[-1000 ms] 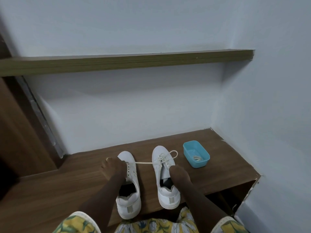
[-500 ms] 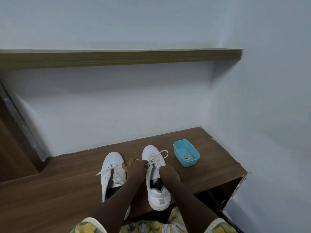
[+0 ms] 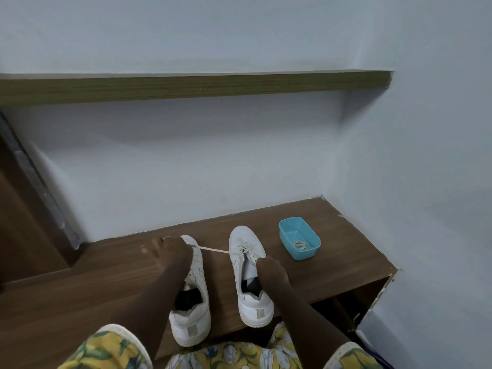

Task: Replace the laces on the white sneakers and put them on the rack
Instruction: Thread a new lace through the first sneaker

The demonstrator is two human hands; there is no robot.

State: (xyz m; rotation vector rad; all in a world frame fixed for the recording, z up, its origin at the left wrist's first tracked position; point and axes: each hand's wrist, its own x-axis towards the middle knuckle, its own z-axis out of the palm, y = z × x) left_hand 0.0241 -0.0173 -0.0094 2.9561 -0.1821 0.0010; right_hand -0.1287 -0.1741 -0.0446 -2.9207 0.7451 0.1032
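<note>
Left hand (image 3: 170,251) pulled a cream flat lace (image 3: 213,249) taut from the white leather sneaker on the right (image 3: 253,302).
On my remote feed I saw the left hand, over the toe of the second white leather sneaker (image 3: 191,323), pinching the lace's end with two fingers splayed apart. The right hand (image 3: 269,270) sat bunched at the right shoe's upper eyelets; I could not tell whether its fingers clamped anything. Both sneakers stood heels toward the camera on the brown wooden bench top (image 3: 106,288), near a light blue plastic tub (image 3: 306,253) holding a coiled lace (image 3: 300,245).
</note>
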